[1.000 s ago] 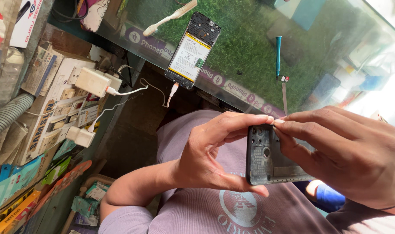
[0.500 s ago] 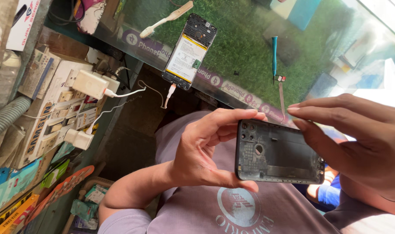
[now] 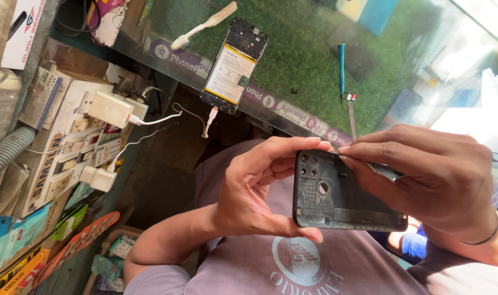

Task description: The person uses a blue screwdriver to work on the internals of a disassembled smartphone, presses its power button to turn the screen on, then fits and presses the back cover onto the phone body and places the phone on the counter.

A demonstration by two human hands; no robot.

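Left hand point(image 3: 254, 191) clamped around the left end of a black phone back cover point(image 3: 342, 191), thumb underneath, fingers curled over the top edge. Right hand point(image 3: 435, 180) closed on the cover's right end, fingertips pinched at the upper rim beside the camera cutouts; impossible to tell whether anything small sits between those fingertips. Cover held in the air, near, over the lap and a mauve printed shirt point(image 3: 293, 267), inner side turned up, dusty, with a round hole showing in its middle.

Farther off, on the glass-topped bench point(image 3: 150, 52) with green turf under the glass: an opened smartphone point(image 3: 235, 65) lying flat, battery and board exposed, a white charging cable point(image 3: 208, 117) plugged into its near end and hanging off the bench edge. Just left of that phone, a white toothbrush point(image 3: 205, 24). To its right, well apart, a teal screwdriver point(image 3: 341, 71) and a thin metal pry tool point(image 3: 352, 119). At far left, a white power strip point(image 3: 79, 136) loaded with chargers.

Judging by this: back cover already off and separated, phone body still bare on the bench, cover under inspection or cleaning, reassembly not yet done.
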